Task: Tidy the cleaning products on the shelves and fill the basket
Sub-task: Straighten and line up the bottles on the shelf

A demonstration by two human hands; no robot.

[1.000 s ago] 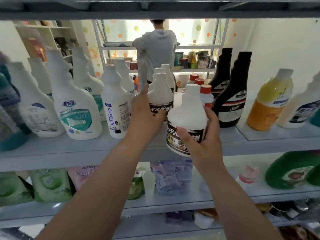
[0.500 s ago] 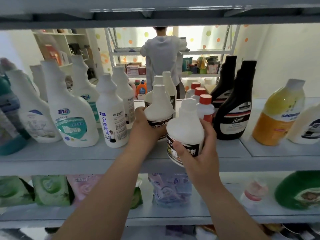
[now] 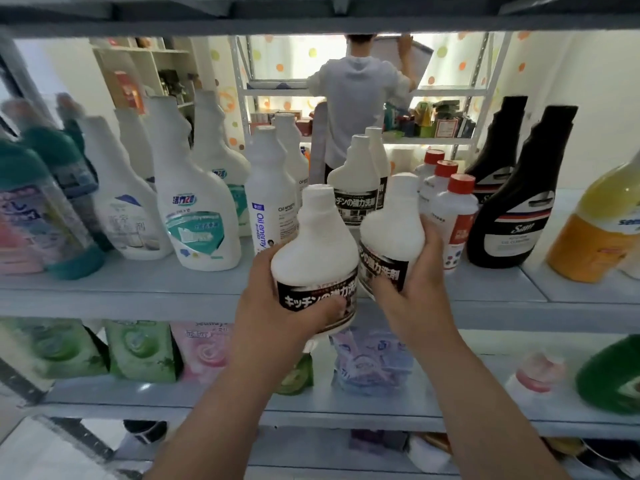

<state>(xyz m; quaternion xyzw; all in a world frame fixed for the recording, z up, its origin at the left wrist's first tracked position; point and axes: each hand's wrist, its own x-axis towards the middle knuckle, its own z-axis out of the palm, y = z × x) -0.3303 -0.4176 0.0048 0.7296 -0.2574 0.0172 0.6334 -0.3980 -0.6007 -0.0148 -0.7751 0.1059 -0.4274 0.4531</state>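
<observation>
Left hand (image 3: 277, 306): my fingers are wrapped round a white bottle (image 3: 313, 251), held up in front of the shelf (image 3: 138, 289) edge.
Right hand (image 3: 415, 282): I grip a second bottle (image 3: 391, 230), just beside the first.

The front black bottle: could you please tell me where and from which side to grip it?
Probably round its slim neck, from the front: the front black bottle stands upright, its body is wide, and a red-capped bottle crowds its left.

Two upright white black-labelled bottles (image 3: 313, 247) (image 3: 391, 233)
</observation>
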